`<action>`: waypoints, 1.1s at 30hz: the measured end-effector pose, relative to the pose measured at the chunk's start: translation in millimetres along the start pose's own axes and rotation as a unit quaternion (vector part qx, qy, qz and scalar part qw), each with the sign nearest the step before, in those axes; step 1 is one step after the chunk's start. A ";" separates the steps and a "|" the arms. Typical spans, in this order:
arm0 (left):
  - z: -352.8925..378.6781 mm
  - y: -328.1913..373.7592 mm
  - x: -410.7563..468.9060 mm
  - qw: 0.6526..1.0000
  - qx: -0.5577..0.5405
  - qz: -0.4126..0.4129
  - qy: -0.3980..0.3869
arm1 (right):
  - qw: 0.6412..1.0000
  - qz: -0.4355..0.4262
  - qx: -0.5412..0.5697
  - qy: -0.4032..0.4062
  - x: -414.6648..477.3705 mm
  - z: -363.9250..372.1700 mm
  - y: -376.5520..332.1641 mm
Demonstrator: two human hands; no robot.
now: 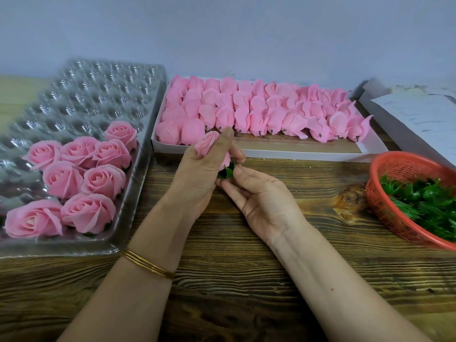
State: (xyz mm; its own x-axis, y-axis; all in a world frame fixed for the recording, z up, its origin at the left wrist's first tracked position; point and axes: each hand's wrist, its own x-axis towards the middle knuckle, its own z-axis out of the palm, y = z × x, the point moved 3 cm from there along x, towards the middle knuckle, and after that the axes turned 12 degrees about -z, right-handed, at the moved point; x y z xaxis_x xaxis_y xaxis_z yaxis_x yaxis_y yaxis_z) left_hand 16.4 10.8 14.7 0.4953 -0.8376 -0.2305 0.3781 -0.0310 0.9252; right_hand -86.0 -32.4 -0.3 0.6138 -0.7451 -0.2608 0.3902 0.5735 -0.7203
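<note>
My left hand [201, 174] grips a pink rose head [206, 144] above the wooden table, fingers curled round its body. At the rose's base sits a green leafy calyx [226, 172], which the fingertips of my right hand [256, 193] pinch from below. Both hands meet in the middle of the table, just in front of the white box.
A clear plastic cavity tray [81, 95] at the left holds several finished pink roses [98, 181]. A white box [271, 153] behind the hands is packed with pink rose heads [246, 107]. A red basket [385, 211] of green calyxes [424, 201] stands at the right, papers [419, 114] behind it.
</note>
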 end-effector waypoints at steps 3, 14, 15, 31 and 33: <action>0.5 -0.4 -0.4 1.000 -0.002 0.005 -0.001 | 1.000 -0.008 0.001 -0.006 0.7 -0.4 -0.6; 1.0 -3.4 0.7 1.000 -0.007 -0.005 -0.002 | 1.000 -0.013 -0.010 -0.009 0.7 -0.4 -0.4; 0.9 -3.6 0.9 1.000 -0.007 -0.010 -0.002 | 1.000 -0.010 -0.008 -0.012 0.5 0.0 -0.4; 1.7 -2.6 -0.9 0.998 -0.006 -0.052 -0.022 | 0.998 0.026 0.035 -0.041 1.1 3.2 -1.5; 1.7 -2.2 -1.4 0.998 -0.006 -0.063 -0.025 | 0.998 0.029 0.041 -0.043 1.2 3.1 -1.7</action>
State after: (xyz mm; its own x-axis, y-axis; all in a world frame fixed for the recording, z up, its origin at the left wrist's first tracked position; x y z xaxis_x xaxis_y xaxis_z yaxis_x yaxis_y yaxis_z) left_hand 13.5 11.1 13.4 0.4034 -0.8534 -0.3300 0.4447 -0.1323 0.8859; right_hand -83.8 -33.2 2.7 0.6922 -0.6798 -0.2425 0.4053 0.6441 -0.6487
